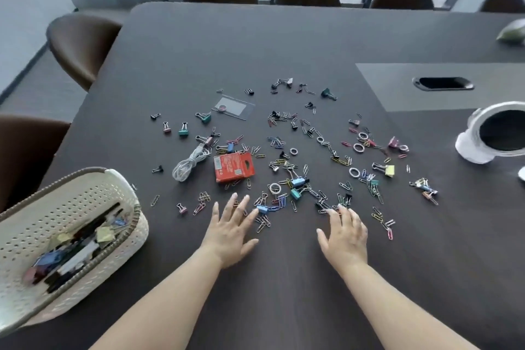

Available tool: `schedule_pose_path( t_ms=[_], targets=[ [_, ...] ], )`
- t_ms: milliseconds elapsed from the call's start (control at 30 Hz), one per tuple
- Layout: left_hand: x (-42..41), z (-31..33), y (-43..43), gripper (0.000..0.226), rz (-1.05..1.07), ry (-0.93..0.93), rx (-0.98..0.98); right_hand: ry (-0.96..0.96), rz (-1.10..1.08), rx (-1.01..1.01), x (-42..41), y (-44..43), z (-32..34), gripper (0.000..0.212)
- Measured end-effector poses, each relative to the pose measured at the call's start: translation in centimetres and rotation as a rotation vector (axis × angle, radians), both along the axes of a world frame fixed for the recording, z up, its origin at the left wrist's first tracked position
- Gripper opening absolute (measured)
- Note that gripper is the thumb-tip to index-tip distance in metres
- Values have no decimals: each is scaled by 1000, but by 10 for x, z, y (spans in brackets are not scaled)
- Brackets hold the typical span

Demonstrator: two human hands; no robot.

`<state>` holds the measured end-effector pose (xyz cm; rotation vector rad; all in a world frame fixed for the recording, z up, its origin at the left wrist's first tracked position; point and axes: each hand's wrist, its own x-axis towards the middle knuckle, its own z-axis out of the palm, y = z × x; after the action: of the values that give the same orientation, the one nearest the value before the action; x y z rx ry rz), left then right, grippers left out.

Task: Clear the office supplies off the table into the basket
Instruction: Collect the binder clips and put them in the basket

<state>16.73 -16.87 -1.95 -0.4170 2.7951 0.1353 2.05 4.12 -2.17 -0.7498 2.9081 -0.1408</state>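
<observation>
Hands are lying flat on the dark tabletop [284,45], both grips wide and holding nothing. The left hand [231,231] is spreading its fingers at the near edge of the scatter, with a blue binder clip [262,209] just beside its index fingertip. The right hand [345,236] is resting palm down, its fingertips reaching a cluster of paper clips [322,204]. Beyond the hands, coloured paper clips, small binder clips and white rings [274,187] are lying loose across the middle of the tabletop. A red cardboard box [233,167] is sitting among them, and a coiled white cable [187,165] is lying just beside it on the left. Farther back, a clear plastic sleeve [233,106] is lying flat. A cream perforated basket [122,258] is standing at the near left, well apart from the hands, and is already holding pens, notes and clips, all blurred. A white fan [468,145] is standing at the right edge. Brown chairs [81,45] are standing around the far and left sides.
</observation>
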Motion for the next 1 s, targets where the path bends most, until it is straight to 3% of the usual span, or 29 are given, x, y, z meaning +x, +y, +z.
schedule_pose_path(
  t_ms=[100, 267, 733, 933, 1000],
  targets=[
    [-21, -8, 10, 86, 18, -44, -3, -65, -54, 136, -12, 18, -6, 80],
    [-56, -13, 19, 98, 89, -65, 60, -185, -129, 202, -33, 40, -16, 95],
    [-165, -24, 30, 98, 90, 52, 36, -214, 59, 228, -141, 18, -11, 109],
    [-191, -24, 20, 76, 95, 221, 9, -161, 215, 192, -179, -9, -16, 112],
    [-191, -28, 17, 64, 104, 315, 15, -84, 260, 93, -187, -19, -19, 99]
  ],
)
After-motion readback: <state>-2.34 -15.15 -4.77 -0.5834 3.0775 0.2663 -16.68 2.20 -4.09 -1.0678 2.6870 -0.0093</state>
